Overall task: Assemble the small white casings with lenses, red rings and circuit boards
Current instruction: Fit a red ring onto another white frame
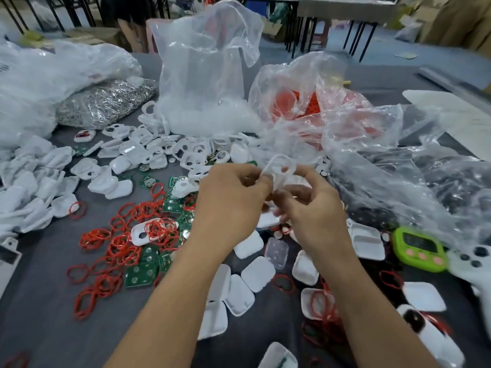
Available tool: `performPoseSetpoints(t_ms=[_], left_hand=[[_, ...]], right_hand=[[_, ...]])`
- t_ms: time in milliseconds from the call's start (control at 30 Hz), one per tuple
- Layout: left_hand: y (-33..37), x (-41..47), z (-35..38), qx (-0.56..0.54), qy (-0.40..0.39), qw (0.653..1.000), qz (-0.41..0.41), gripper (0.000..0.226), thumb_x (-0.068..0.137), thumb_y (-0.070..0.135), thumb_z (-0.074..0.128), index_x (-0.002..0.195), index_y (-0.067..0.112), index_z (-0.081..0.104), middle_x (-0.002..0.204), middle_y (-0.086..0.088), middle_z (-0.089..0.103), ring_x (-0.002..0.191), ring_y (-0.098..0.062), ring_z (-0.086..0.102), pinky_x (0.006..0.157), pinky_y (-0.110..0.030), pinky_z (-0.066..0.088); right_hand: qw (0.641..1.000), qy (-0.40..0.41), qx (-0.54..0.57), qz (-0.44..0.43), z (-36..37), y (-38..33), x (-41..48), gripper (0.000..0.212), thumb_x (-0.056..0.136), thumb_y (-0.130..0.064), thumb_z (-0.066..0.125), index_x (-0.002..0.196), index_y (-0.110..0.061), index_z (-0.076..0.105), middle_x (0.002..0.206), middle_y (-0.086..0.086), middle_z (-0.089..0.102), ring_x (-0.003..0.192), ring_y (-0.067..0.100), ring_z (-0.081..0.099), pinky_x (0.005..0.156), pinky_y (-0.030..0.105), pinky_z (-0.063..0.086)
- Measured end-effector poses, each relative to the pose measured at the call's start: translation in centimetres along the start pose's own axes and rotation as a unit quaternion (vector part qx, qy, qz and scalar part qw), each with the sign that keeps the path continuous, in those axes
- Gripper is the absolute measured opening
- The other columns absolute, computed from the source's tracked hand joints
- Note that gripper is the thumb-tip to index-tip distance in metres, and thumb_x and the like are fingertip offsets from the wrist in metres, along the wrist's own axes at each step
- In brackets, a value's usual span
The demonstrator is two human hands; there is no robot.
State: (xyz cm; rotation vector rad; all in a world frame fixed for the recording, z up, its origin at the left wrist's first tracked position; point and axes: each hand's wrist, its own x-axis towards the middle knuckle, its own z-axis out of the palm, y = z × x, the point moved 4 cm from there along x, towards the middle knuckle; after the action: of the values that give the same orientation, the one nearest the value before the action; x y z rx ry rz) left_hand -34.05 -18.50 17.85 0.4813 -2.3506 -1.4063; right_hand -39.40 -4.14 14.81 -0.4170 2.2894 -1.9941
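Both hands meet above the middle of the table. My left hand (233,197) and my right hand (308,205) together pinch a small white casing frame (279,166), blurred by motion, its loop sticking up above the fingertips. Red rings (125,243) lie scattered on the grey table to the left, mixed with green circuit boards (140,274). White casing halves (255,272) lie under and around my forearms. More white casing frames (194,155) are piled behind the hands.
A tall clear bag (204,75) of white parts stands at the back centre, a bag with red parts (300,102) to its right, a bag of metal clips (103,102) at left. A green timer (419,248) sits at the right beside crumpled plastic.
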Motion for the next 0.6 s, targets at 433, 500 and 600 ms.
performPoseSetpoints(t_ms=[433,500,600], left_hand=[[-3.6,-4.2,2.1,-0.159,-0.055,0.985,-0.029,0.026,0.096,0.012,0.068,0.104,0.034,0.081,0.079,0.005,0.078,0.07,-0.01,0.074,0.059,-0.027,0.06],[-3.8,-4.0,2.0,-0.213,-0.036,0.974,-0.066,0.027,0.095,0.002,0.067,0.096,0.024,0.081,0.072,-0.003,0.077,0.064,-0.01,0.072,0.055,-0.027,0.06],[-4.0,-4.0,2.0,-0.272,-0.018,0.956,-0.114,0.019,0.095,-0.001,0.067,0.1,0.015,0.075,0.074,-0.01,0.075,0.062,-0.013,0.07,0.052,-0.029,0.059]], right_hand=[[0.995,-0.071,-0.072,-0.001,-0.4,0.9,-1.1,0.01,0.086,-0.029,0.075,0.087,-0.027,0.065,0.057,0.003,0.069,0.044,0.013,0.056,0.044,0.026,0.046],[0.993,-0.079,-0.082,-0.004,-0.9,0.6,-0.8,0.006,0.08,-0.029,0.075,0.082,-0.027,0.07,0.058,-0.001,0.069,0.043,0.009,0.055,0.046,0.023,0.044],[0.981,0.046,-0.186,-0.031,-3.3,0.4,0.0,0.015,0.083,-0.02,0.074,0.073,-0.03,0.073,0.063,-0.012,0.071,0.051,0.005,0.064,0.052,0.021,0.051]])
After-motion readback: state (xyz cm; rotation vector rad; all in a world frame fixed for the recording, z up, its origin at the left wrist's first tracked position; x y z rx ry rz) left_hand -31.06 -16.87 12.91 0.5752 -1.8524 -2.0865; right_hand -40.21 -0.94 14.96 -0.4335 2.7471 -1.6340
